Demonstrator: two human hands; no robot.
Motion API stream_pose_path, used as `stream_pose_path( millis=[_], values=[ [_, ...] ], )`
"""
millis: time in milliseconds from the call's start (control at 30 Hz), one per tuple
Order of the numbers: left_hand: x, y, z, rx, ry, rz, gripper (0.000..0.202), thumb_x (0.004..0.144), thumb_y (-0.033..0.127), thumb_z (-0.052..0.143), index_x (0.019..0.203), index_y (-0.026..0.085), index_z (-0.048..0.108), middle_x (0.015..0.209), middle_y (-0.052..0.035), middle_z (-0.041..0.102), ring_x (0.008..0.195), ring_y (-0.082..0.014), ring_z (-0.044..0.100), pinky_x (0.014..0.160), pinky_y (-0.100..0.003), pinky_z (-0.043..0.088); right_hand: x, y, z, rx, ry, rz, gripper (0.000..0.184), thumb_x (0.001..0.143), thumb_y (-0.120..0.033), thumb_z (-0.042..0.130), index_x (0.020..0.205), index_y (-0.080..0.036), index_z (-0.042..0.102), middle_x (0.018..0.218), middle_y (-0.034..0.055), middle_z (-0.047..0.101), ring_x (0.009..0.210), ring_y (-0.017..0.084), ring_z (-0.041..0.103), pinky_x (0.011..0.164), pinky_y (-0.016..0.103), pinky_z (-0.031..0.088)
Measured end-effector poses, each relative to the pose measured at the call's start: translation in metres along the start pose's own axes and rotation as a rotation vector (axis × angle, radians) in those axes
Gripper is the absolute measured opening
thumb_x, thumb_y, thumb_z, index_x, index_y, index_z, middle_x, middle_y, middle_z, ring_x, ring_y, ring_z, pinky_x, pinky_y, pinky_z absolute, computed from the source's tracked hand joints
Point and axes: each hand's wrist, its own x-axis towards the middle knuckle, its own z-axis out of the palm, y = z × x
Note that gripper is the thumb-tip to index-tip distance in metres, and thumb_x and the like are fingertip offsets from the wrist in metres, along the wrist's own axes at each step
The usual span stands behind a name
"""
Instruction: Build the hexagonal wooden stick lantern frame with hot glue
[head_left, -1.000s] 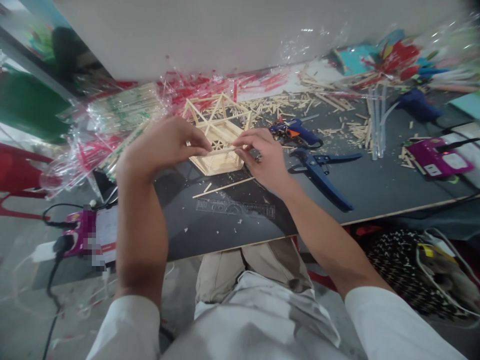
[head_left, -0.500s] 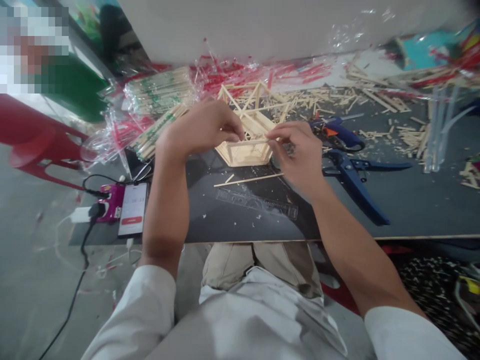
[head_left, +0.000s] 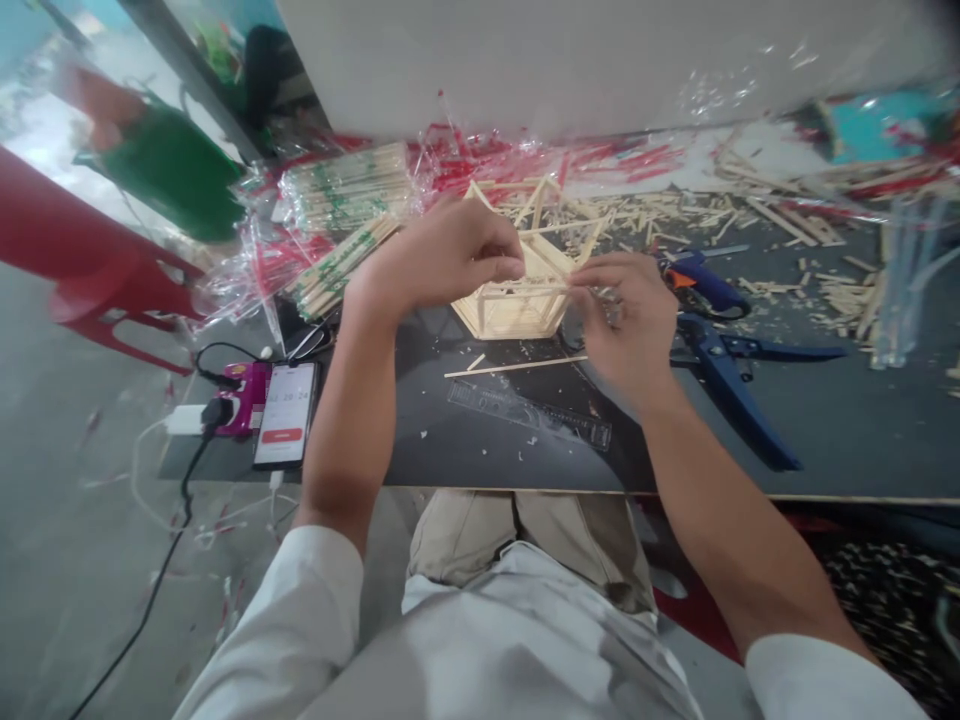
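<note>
Wooden latticework point(head_left: 517, 322) stands on the dark counter point(head_left: 420, 410), mid-frame. The right hand point(head_left: 630, 320) has its grip pinched at the right end of a thin stick point(head_left: 534, 291) along the near side. The left hand point(head_left: 450, 250) curls just above; whether its grip holds anything cannot be told. A clear ruler point(head_left: 525, 411) lies below.
</note>
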Motion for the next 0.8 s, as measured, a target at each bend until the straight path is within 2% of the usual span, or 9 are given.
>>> stream_pose_path(
  millis=[133, 267, 367, 433, 500, 567, 633, 700, 800],
  values=[
    [0.006, 0.025, 0.015, 0.110, -0.086, 0.092, 0.026, 0.103, 0.024, 0.051, 0.103, 0.017, 0.075, 0.094, -0.0079, 0.076, 0.088, -0.0214, 0.067, 0.077, -0.032, 0.043, 0.000, -0.006, 0.001, 0.014, 0.078, -0.077, 0.010, 0.102, -0.033, 0.061, 0.100, -0.028, 0.070, 0.102, 0.0062, 0.074, 0.104, 0.026, 0.069, 0.097, 0.049, 0.054],
    [0.007, 0.032, 0.028, 0.239, -0.069, 0.173, 0.024, 0.100, 0.011, 0.044, 0.090, 0.017, 0.065, 0.082, -0.0070, 0.068, 0.078, -0.0199, 0.062, 0.069, -0.031, 0.038, 0.002, -0.009, -0.015, -0.047, 0.003, 0.008, 0.018, 0.102, -0.042, 0.059, 0.101, -0.027, 0.070, 0.108, 0.0085, 0.074, 0.109, 0.027, 0.070, 0.102, 0.050, 0.053],
    [0.006, 0.025, 0.028, 0.213, -0.066, 0.171, 0.020, 0.101, 0.013, 0.045, 0.093, 0.018, 0.062, 0.080, -0.0045, 0.065, 0.074, -0.0179, 0.060, 0.067, -0.029, 0.036, -0.006, -0.004, -0.051, -0.195, -0.078, 0.100, 0.021, 0.099, -0.045, 0.063, 0.104, -0.026, 0.072, 0.116, 0.0119, 0.074, 0.118, 0.030, 0.068, 0.109, 0.050, 0.050],
    [0.004, 0.023, 0.025, 0.198, -0.095, 0.141, 0.017, 0.102, 0.015, 0.045, 0.096, 0.018, 0.061, 0.080, -0.0041, 0.064, 0.073, -0.0177, 0.060, 0.067, -0.029, 0.036, -0.021, 0.004, -0.082, -0.336, -0.093, 0.193, 0.027, 0.099, -0.045, 0.062, 0.111, -0.023, 0.072, 0.117, 0.0158, 0.074, 0.118, 0.032, 0.068, 0.107, 0.050, 0.051],
    [0.003, 0.023, 0.022, 0.164, -0.150, 0.112, 0.016, 0.103, 0.016, 0.044, 0.097, 0.018, 0.059, 0.081, -0.0038, 0.066, 0.074, -0.0177, 0.062, 0.068, -0.029, 0.037, -0.043, 0.016, -0.114, -0.542, -0.101, 0.281, 0.036, 0.096, -0.051, 0.064, 0.112, -0.020, 0.073, 0.115, 0.0204, 0.073, 0.119, 0.038, 0.066, 0.109, 0.053, 0.048],
    [0.001, 0.027, 0.020, 0.095, -0.200, 0.098, 0.016, 0.104, 0.015, 0.042, 0.101, 0.018, 0.057, 0.083, -0.0036, 0.068, 0.078, -0.0178, 0.065, 0.070, -0.028, 0.039, -0.065, 0.031, -0.140, -0.671, -0.224, 0.362, 0.050, 0.094, -0.057, 0.066, 0.123, -0.017, 0.071, 0.126, 0.0257, 0.068, 0.132, 0.044, 0.058, 0.116, 0.055, 0.041],
    [0.000, 0.029, 0.020, 0.022, -0.226, 0.096, 0.017, 0.104, 0.014, 0.039, 0.105, 0.017, 0.056, 0.087, -0.0038, 0.071, 0.083, -0.0178, 0.068, 0.073, -0.027, 0.042, -0.082, 0.043, -0.160, -0.713, -0.417, 0.443, 0.066, 0.091, -0.056, 0.069, 0.141, -0.013, 0.061, 0.143, 0.0296, 0.057, 0.144, 0.047, 0.047, 0.123, 0.056, 0.034],
    [0.001, 0.031, 0.020, -0.012, -0.230, 0.103, 0.016, 0.104, 0.014, 0.040, 0.104, 0.017, 0.055, 0.088, -0.0042, 0.072, 0.085, -0.0177, 0.069, 0.073, -0.027, 0.042, -0.091, 0.050, -0.171, -0.720, -0.566, 0.490, 0.080, 0.092, -0.053, 0.068, 0.156, -0.011, 0.046, 0.158, 0.0302, 0.043, 0.153, 0.046, 0.036, 0.128, 0.053, 0.027],
    [0.002, 0.032, 0.021, 0.001, -0.243, 0.137, 0.018, 0.102, 0.016, 0.042, 0.095, 0.018, 0.058, 0.083, -0.0036, 0.070, 0.077, -0.0167, 0.066, 0.072, -0.028, 0.042, -0.088, 0.052, -0.178, -0.755, -0.687, 0.547, 0.091, 0.094, -0.051, 0.064, 0.164, -0.006, 0.028, 0.166, 0.0316, 0.029, 0.160, 0.047, 0.023, 0.130, 0.056, 0.024]
  ],
)
